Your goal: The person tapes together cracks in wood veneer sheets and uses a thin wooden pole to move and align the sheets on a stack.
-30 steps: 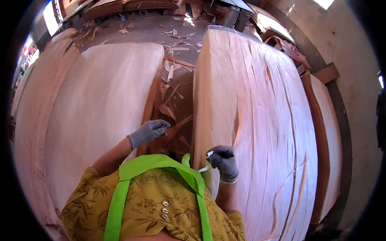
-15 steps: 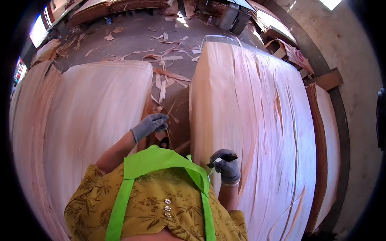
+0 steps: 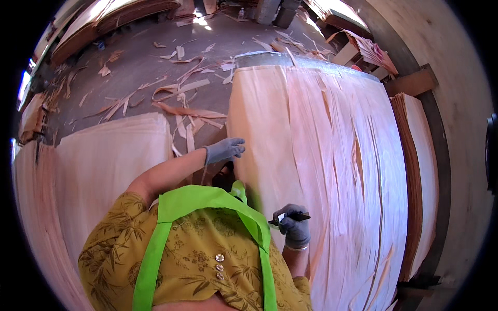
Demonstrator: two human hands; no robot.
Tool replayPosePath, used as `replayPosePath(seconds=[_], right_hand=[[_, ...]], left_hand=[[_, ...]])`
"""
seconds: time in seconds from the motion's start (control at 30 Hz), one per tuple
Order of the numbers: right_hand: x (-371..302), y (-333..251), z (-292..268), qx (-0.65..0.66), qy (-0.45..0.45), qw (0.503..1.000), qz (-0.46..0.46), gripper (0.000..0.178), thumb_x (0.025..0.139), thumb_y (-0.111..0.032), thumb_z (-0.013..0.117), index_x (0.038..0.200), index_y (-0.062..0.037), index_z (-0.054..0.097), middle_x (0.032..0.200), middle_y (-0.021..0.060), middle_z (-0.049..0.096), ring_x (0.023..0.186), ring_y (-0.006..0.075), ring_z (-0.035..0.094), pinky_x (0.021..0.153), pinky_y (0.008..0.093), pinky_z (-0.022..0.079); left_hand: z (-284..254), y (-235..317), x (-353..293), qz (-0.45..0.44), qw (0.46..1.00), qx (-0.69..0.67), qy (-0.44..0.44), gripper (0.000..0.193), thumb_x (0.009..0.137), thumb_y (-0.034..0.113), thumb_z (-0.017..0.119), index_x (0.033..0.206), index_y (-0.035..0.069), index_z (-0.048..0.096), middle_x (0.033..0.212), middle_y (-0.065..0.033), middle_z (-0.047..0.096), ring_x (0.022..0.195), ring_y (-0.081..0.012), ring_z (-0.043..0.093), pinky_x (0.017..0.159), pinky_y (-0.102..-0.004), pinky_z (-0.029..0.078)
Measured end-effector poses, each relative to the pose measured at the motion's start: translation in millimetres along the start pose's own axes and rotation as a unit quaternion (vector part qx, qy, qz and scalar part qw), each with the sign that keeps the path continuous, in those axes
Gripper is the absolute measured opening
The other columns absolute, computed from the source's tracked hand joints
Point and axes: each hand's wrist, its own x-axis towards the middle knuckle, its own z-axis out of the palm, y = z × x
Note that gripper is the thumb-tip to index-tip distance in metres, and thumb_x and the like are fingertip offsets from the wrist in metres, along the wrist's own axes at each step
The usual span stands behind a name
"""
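A tall stack of pale wood veneer sheets (image 3: 321, 171) stands on my right, its top rippled with long splits and folds. My left hand (image 3: 225, 150), in a grey glove, is at that stack's near-left edge, with its fingers loosely apart and nothing seen in them. Whether the fingertips touch the top sheet I cannot tell. Over the lower left of the same stack, my right hand (image 3: 294, 229), in a darker grey glove, is closed round a dark knife (image 3: 304, 215). A small white patch shows by its fingers.
Another veneer stack (image 3: 111, 155) stands on my left, lower at its far edge. Veneer scraps (image 3: 192, 88) litter the grey floor between and beyond the stacks. A brown-edged stack (image 3: 412, 171) lines the right by the wall. Far left lies a long veneer pile (image 3: 114, 20).
My left hand has moved right, from beside the left stack to the right stack's edge. The view and my body have turned left. My right hand still holds the knife over the right stack.
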Motion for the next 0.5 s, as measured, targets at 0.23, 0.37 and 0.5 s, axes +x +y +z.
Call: replayPosePath(seconds=[0.23, 0.37, 0.5], right_hand=[[110, -40, -17, 0.016, 0.07, 0.997, -0.025, 0.006, 0.064, 0.002, 0.058, 0.07, 0.0026, 0.06, 0.057, 0.0051, 0.055, 0.043, 0.0097, 0.047, 0.038, 0.0215, 0.035], [142, -44, -19, 0.071, 0.157, 0.985, -0.03, 0.005, 0.062, 0.001, 0.058, 0.067, 0.0023, 0.059, 0.057, 0.0064, 0.056, 0.042, 0.0101, 0.047, 0.038, 0.0217, 0.035], [157, -51, -21, 0.067, 0.272, 0.959, -0.04, 0.004, 0.065, -0.002, 0.059, 0.068, 0.0012, 0.057, 0.057, 0.0077, 0.056, 0.043, 0.0102, 0.047, 0.037, 0.0224, 0.035]], left_hand=[[-28, 80, 153, -0.048, 0.998, 0.011, 0.027, 0.063, 0.085, 0.029, 0.057, 0.136, 0.005, 0.027, 0.109, -0.0053, 0.054, 0.096, -0.018, 0.054, 0.079, -0.0328, 0.046], [-41, 124, 222, 0.006, 0.998, -0.047, 0.041, 0.045, 0.085, 0.027, 0.057, 0.123, 0.01, 0.041, 0.1, 0.0015, 0.054, 0.093, -0.0131, 0.053, 0.078, -0.035, 0.045], [-72, 176, 321, 0.064, 0.981, 0.124, 0.138, 0.038, 0.084, 0.028, 0.056, 0.117, 0.01, 0.048, 0.092, -0.0041, 0.06, 0.083, -0.0214, 0.058, 0.074, -0.0358, 0.047]])
